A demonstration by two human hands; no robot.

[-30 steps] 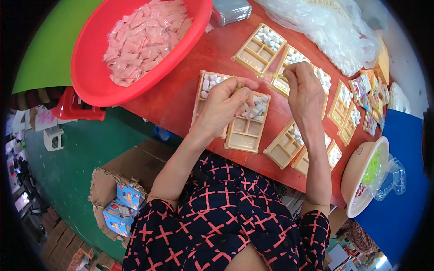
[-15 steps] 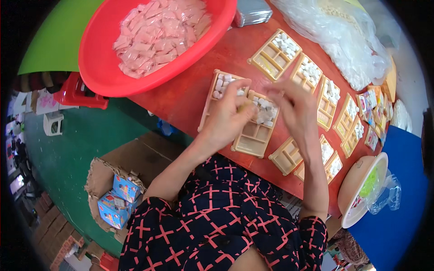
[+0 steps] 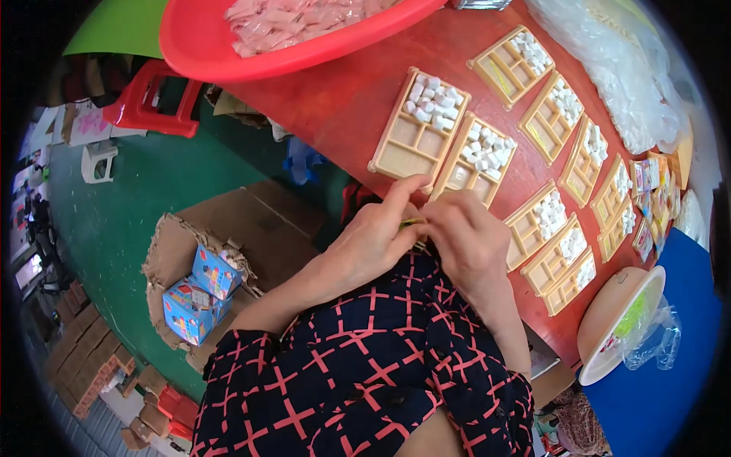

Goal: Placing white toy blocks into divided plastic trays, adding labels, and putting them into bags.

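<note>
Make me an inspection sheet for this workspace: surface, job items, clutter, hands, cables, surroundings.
Surface: red table, with trays spread over it.
Job items: tan divided trays holding white pieces; some also hold thin yellowish strands.
Clutter: red basin of pink packets; clear plastic bag; pale bowl at the right.
Hands: left hand pinches a thin yellow-green item; right hand is right beside it, fingertips partly hidden.
Cables: nothing seen.
Surroundings: green floor; open cardboard box with blue packages.
</note>
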